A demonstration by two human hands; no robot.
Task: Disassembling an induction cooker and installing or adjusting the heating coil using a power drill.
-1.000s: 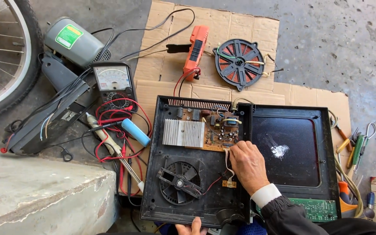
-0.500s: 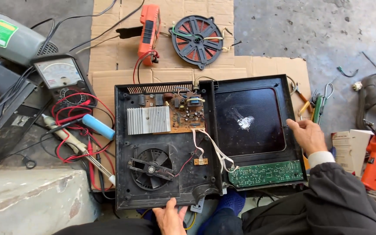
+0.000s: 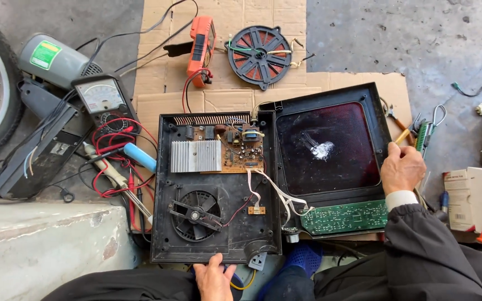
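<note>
**Opened cooker, wires stretched between halves**

Now spread flat on the cardboard (image 3: 218,95): base (image 3: 214,189) left, lid (image 3: 330,150) right. Right hand (image 3: 401,168) curled over the lid's right edge, gripping it; left hand (image 3: 214,277) resting half-open at the base's near edge, holding nothing. Likely trouble: white wires (image 3: 277,192) bridging the halves, apt to strain or tear loose from the green board (image 3: 344,216) if the lid swings further. Compared with half a second back: right hand at the same edge, view shifted left.
</note>
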